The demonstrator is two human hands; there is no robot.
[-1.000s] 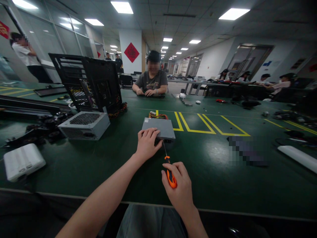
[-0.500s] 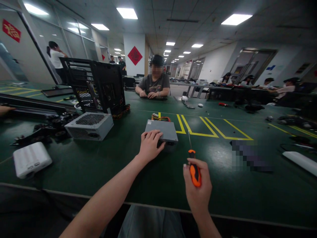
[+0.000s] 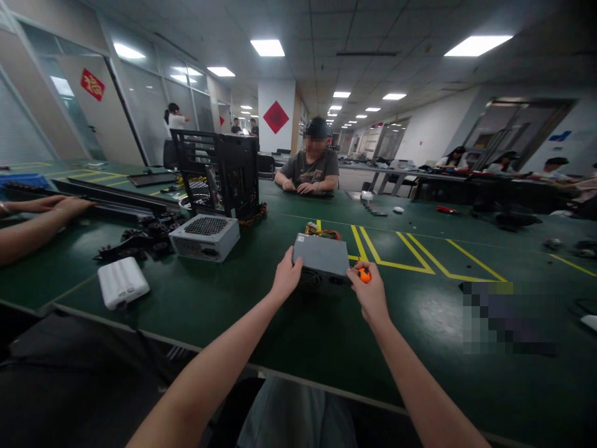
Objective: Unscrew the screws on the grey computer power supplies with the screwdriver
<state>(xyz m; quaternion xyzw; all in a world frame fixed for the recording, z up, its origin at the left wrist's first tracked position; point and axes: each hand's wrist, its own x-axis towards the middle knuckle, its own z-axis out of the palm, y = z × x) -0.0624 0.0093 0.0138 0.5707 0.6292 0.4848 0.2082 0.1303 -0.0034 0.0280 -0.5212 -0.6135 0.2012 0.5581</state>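
A grey computer power supply unit (image 3: 321,252) is between my hands, its fan and socket side toward me, a bundle of coloured cables (image 3: 321,230) behind it. My left hand (image 3: 286,272) grips its left edge, thumb along the near face. My right hand (image 3: 370,292) is closed around an orange and black screwdriver (image 3: 364,274), mostly hidden by the fingers. The right fingertips also touch the unit's right front corner. Whether the unit is lifted off the green table or rests on it, I cannot tell.
Left of my hands stand a second power supply (image 3: 205,238), an open black computer case (image 3: 221,177) and a white power bank (image 3: 122,282). Another person's hands (image 3: 60,205) rest on a black panel at far left. A seated person (image 3: 310,165) works across the green table (image 3: 396,348).
My right hand has moved forward and left with the screwdriver to the unit's right corner. My left hand has shifted from its top to its left edge. The view has swung left.
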